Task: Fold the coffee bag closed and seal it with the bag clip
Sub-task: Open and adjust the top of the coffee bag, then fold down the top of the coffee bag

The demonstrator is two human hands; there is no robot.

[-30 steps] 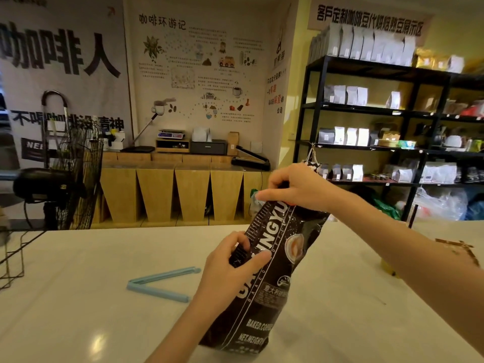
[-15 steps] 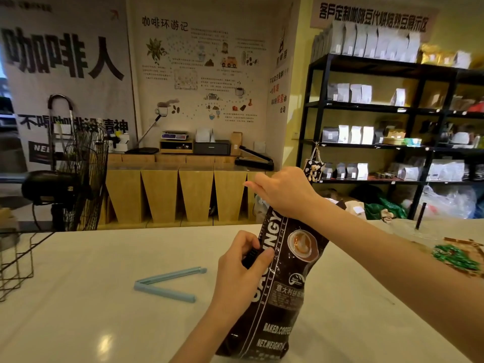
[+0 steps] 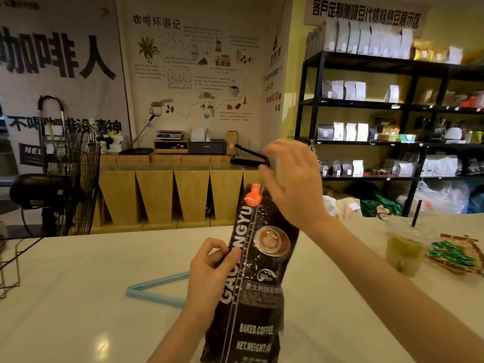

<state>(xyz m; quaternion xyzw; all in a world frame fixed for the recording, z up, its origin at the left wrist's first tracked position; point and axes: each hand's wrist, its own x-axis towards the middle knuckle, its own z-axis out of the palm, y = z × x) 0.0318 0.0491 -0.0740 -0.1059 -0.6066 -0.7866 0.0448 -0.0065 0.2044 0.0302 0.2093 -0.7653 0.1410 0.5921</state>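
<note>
A tall black coffee bag (image 3: 259, 279) with white lettering and a cup picture stands upright on the white counter (image 3: 78, 297). An orange mark shows at its top edge. My left hand (image 3: 212, 268) pinches the bag's left edge about halfway up. My right hand (image 3: 290, 184) hovers just above and right of the bag's top, fingers spread, holding nothing. A light blue bag clip (image 3: 157, 289) lies open in a V on the counter to the left of the bag, partly behind my left hand.
A plastic cup of green drink (image 3: 403, 252) with a straw and a snack wrapper (image 3: 455, 255) sit at the counter's right. A wire basket (image 3: 10, 265) stands at the left edge, a black fan (image 3: 60, 179) behind it. Shelves of bags fill the back right.
My right hand has let go of the bag's top and lifted up with fingers spread. The bag's top now stands exposed. My left hand keeps its grip on the bag's side.
</note>
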